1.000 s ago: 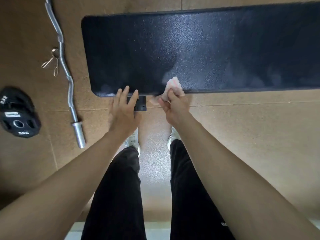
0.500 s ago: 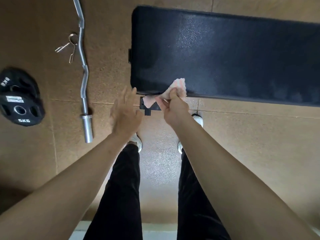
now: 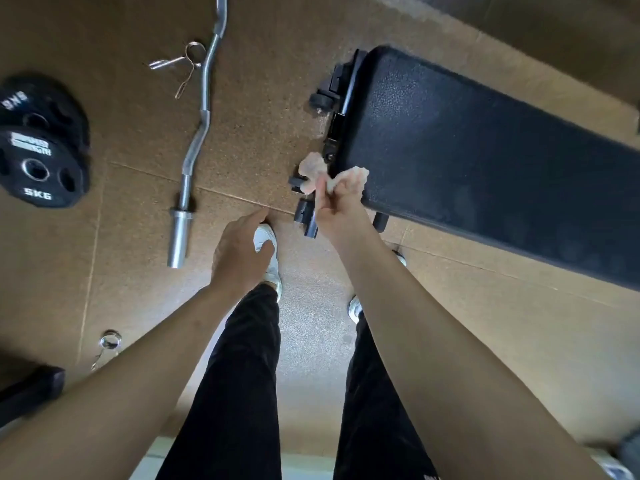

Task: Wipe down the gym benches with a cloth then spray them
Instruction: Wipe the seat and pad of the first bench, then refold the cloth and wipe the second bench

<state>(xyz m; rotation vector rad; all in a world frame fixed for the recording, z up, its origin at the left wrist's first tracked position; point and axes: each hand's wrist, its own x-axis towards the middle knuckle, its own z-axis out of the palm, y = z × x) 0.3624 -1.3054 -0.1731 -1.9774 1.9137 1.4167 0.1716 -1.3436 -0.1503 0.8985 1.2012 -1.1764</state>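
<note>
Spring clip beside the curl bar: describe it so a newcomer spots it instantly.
From the black bench pad, look left to the bent silver curl bar. The spring clip lies beside its upper stretch, thin looped wire rather than thick rod.

"5KG" on black weight plate (image 3: 38, 161)
</note>
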